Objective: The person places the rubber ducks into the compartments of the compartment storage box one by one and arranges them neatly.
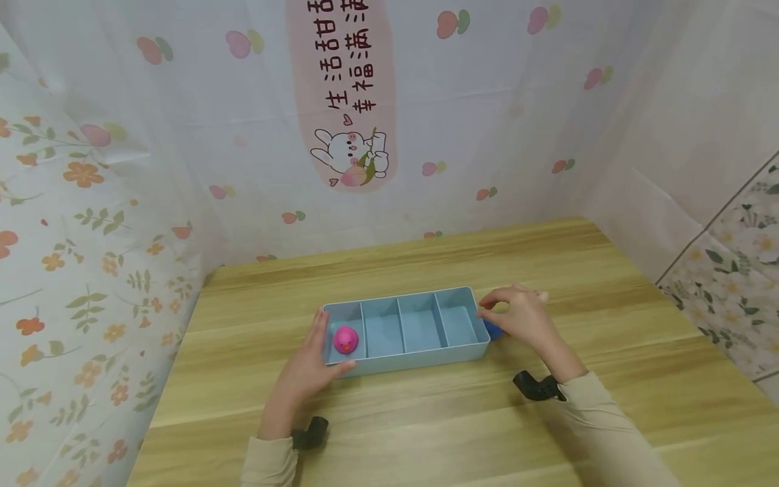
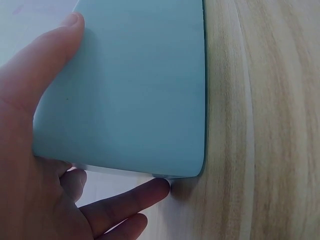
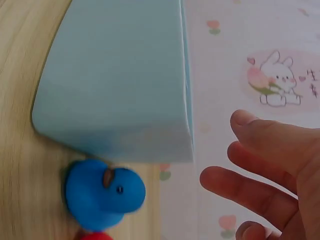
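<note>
A light blue box [image 1: 420, 360] with several compartments in a row lies on the table, and a pink toy duck [image 1: 345, 339] sits in its leftmost compartment. My left hand [image 1: 306, 368] holds the box's left end, fingers along the end wall and thumb against the front wall [image 2: 135, 90]. Beyond the right end, my right hand [image 1: 520, 314] hovers with relaxed, parted fingers and nothing between them. Just below it a blue toy duck [image 3: 102, 195] stands close to the box's end wall, mostly covered by the hand in the head view. The other compartments hold nothing visible.
A red thing [image 3: 96, 236], cut off by the frame edge, lies beside the blue duck in the right wrist view. The wood-grain table [image 1: 426, 433] meets a printed cloth backdrop [image 1: 243, 135] at the back and sides. Black wrist cameras [image 1: 535, 387] project from both wrists.
</note>
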A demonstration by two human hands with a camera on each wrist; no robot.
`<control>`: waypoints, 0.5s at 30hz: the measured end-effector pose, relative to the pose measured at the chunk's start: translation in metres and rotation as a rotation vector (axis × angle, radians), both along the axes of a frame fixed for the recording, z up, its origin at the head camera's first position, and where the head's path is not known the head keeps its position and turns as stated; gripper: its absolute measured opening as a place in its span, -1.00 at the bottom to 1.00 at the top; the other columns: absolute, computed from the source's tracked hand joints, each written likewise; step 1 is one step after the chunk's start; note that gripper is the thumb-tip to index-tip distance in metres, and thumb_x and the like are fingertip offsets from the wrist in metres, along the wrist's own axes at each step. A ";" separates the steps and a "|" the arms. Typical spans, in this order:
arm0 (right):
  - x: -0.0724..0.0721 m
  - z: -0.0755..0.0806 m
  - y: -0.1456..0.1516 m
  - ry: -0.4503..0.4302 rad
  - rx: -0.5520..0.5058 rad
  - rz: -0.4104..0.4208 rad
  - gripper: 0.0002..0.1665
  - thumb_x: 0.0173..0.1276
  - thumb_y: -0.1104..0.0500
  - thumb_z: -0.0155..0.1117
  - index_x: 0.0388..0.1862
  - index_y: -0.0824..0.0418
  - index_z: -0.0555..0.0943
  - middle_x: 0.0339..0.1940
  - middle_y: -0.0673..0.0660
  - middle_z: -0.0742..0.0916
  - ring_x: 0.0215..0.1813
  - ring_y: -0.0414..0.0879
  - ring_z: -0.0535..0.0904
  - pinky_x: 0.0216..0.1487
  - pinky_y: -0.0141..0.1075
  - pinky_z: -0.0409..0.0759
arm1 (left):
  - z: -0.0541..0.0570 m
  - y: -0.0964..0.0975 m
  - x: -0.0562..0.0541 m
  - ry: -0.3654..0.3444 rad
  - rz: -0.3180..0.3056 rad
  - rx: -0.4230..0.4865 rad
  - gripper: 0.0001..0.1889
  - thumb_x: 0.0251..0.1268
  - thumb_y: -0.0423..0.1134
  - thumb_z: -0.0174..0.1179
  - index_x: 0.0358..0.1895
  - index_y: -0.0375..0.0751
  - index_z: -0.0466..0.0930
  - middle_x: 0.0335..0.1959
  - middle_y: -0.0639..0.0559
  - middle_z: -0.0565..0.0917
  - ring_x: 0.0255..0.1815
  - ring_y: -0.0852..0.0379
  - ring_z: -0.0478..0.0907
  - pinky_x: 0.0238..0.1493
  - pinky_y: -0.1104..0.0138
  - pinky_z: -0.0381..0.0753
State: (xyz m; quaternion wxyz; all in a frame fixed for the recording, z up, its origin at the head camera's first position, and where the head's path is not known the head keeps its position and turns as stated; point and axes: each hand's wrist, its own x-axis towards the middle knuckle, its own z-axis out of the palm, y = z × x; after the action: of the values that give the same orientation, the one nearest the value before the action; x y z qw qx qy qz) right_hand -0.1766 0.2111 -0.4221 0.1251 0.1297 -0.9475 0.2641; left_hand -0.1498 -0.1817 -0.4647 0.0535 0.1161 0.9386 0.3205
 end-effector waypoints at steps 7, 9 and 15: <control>0.003 0.002 0.023 -0.030 0.009 -0.058 -0.83 0.09 0.13 0.48 -0.33 0.15 0.75 -0.39 0.04 0.77 -0.16 0.13 0.56 -0.27 -0.04 -0.07 | 0.001 0.000 0.000 0.001 -0.005 -0.007 0.19 0.01 0.23 0.34 0.54 -0.19 -0.24 0.58 -0.14 -0.19 0.50 -0.25 0.03 0.37 -0.09 0.24; 0.004 0.003 0.030 -0.039 0.018 -0.070 -0.84 0.11 0.14 0.47 -0.33 0.16 0.74 -0.37 0.06 0.77 -0.15 0.14 0.56 -0.28 -0.04 -0.07 | 0.002 0.000 0.000 0.000 -0.003 -0.013 0.19 0.01 0.24 0.34 0.54 -0.18 -0.25 0.58 -0.14 -0.19 0.50 -0.25 0.04 0.37 -0.09 0.25; 0.003 0.003 0.048 -0.083 0.063 -0.071 -0.78 0.09 0.08 0.48 -0.31 0.15 0.74 -0.29 0.14 0.77 -0.13 0.17 0.53 -0.28 0.01 -0.05 | 0.001 0.000 0.000 -0.003 0.002 -0.020 0.19 0.01 0.26 0.33 0.54 -0.17 -0.25 0.58 -0.13 -0.19 0.49 -0.25 0.06 0.35 -0.09 0.27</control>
State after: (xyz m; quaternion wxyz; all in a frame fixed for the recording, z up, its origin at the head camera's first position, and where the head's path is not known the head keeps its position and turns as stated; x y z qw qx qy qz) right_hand -0.1733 0.2587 -0.4190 0.0910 0.0889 -0.9638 0.2345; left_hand -0.1494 -0.1818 -0.4633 0.0558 0.1143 0.9418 0.3113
